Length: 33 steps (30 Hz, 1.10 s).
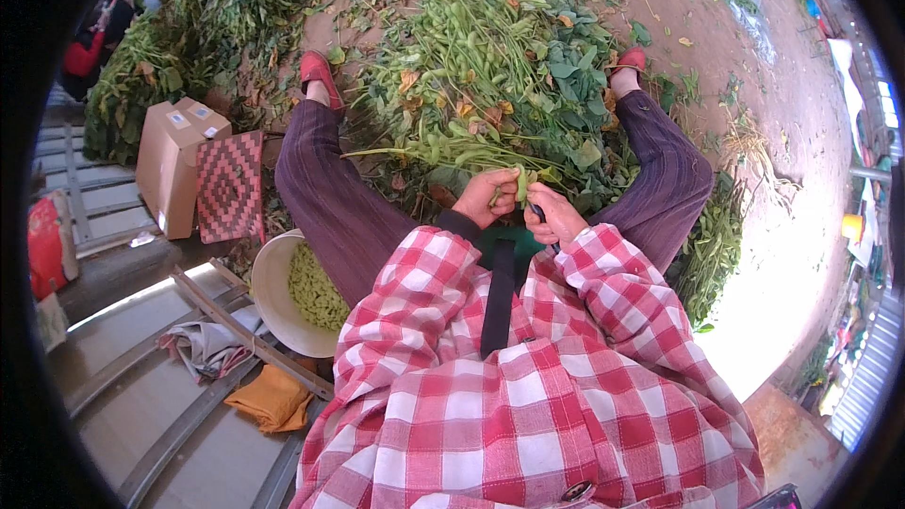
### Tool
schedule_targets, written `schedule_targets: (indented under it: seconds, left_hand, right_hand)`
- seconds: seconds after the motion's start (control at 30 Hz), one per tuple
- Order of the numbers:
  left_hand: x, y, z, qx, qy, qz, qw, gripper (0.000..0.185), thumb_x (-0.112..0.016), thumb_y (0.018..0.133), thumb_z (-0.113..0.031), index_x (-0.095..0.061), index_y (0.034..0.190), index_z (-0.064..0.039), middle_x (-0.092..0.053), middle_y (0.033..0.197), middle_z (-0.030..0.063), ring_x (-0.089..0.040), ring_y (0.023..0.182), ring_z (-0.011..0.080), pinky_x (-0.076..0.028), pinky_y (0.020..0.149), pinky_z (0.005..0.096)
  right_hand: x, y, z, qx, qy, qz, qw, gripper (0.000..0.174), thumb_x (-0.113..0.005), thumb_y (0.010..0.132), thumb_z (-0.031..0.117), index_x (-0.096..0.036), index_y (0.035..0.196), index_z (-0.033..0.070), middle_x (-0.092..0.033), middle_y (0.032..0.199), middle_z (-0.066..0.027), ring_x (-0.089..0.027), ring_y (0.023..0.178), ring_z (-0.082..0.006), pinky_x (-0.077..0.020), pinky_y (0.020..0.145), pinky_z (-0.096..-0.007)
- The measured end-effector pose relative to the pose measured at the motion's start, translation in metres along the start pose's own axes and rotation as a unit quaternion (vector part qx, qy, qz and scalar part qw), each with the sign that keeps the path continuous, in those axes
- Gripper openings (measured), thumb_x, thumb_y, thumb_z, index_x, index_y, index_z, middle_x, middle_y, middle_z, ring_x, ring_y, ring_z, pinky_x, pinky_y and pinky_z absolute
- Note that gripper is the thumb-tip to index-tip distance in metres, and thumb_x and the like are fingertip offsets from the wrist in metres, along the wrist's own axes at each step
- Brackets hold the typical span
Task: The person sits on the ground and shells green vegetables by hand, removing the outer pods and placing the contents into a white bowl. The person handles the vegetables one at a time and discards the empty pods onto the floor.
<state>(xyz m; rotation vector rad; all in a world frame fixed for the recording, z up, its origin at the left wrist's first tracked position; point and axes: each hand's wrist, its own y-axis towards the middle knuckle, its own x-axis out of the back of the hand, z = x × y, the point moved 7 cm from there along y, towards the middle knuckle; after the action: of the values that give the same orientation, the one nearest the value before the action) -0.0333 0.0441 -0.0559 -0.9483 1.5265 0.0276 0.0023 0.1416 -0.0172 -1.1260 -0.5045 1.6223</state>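
Close together in front of my lap, both hands meet at a green bean pod (522, 184). My left hand (488, 196) has its thumb and finger on the pod. My right hand (555, 215) is closed around a dark handle (538, 212) whose tool is mostly hidden by the fingers, so its kind cannot be told. Just beyond the hands lies a large heap of cut bean plants (466, 49) with pods, leaves and some yellowed leaves, between my spread legs. Below the hands a green container or cloth (524, 246) shows partly, crossed by a black strap.
A white bucket (272, 290) partly filled with green pods (314, 290) stands by my left thigh. Near it are a cardboard box (166, 162), a woven mat (230, 187), a wooden frame (247, 339) and an orange cloth (272, 398). More plants lie at upper left and beside my right leg.
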Motion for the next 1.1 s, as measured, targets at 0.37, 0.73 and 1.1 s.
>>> schedule_targets:
  seconds: [0.37,0.73,1.1]
  left_hand:
    - [-0.006,0.001,-0.006,-0.05,0.163,-0.06,0.984,0.015,-0.061,0.088,-0.021,-0.055,0.083,-0.009,-0.05,0.068,-0.0037,-0.042,0.052,0.0044,-0.029,0.044,0.0193]
    - [-0.013,-0.001,-0.009,-0.08,0.071,0.014,0.994,0.015,-0.054,0.092,-0.021,-0.059,0.097,-0.008,-0.056,0.082,-0.0036,-0.048,0.063,0.0059,-0.036,0.053,0.0189]
    - [0.007,0.01,-0.002,-0.084,0.029,-0.056,0.994,0.016,-0.048,0.087,-0.021,-0.056,0.083,-0.008,-0.057,0.073,0.0016,-0.052,0.061,0.0109,-0.038,0.048,0.025]
  right_hand:
    - [-0.001,-0.004,0.002,0.027,-0.022,-0.026,0.999,0.012,-0.043,0.095,0.026,-0.048,0.102,0.017,-0.04,0.061,0.0014,-0.027,0.037,-0.006,-0.0201,0.032,-0.022]
    - [-0.011,-0.007,0.002,0.003,0.229,0.1,0.968,0.01,-0.041,0.098,0.027,-0.047,0.093,0.02,-0.038,0.063,0.005,-0.028,0.041,-0.0035,-0.0191,0.032,-0.0182]
    - [-0.011,-0.008,0.026,0.313,-0.292,-0.16,0.889,0.018,-0.059,0.086,0.022,-0.055,0.096,0.007,-0.054,0.063,-0.0036,-0.051,0.051,-0.0104,-0.0398,0.045,-0.0267]
